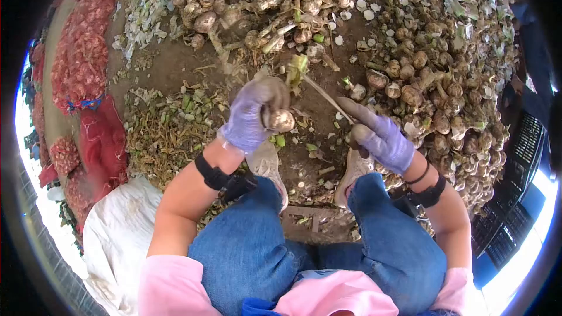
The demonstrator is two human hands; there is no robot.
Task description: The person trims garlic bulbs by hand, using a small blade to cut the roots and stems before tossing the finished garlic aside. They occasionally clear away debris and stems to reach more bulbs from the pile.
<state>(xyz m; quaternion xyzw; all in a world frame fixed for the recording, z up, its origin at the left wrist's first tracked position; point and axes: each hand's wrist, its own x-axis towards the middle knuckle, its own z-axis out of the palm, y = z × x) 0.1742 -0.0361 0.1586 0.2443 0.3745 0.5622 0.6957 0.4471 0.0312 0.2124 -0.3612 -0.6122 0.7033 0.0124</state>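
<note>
My left hand (255, 110), in a purple glove with dirty fingers, is closed around a garlic bulb (280, 120) that shows below the fingers. My right hand (379, 138), gloved the same way, grips a thin-bladed knife (329, 99); its handle is hidden in the fist. The blade points up and left, toward the left hand. At its tip is a blurred greenish piece of stalk (297, 68). Between my shoes, below the hands, dirt and cut scraps cover the ground.
A big heap of garlic with stalks (234, 0) lies ahead, and a pile of trimmed bulbs (433, 76) spreads to the right. Dry leaf trimmings (170, 134) lie left. Red mesh sacks (82, 52) line the far left, near a white sack (117, 222). Black crates (515, 193) stand right.
</note>
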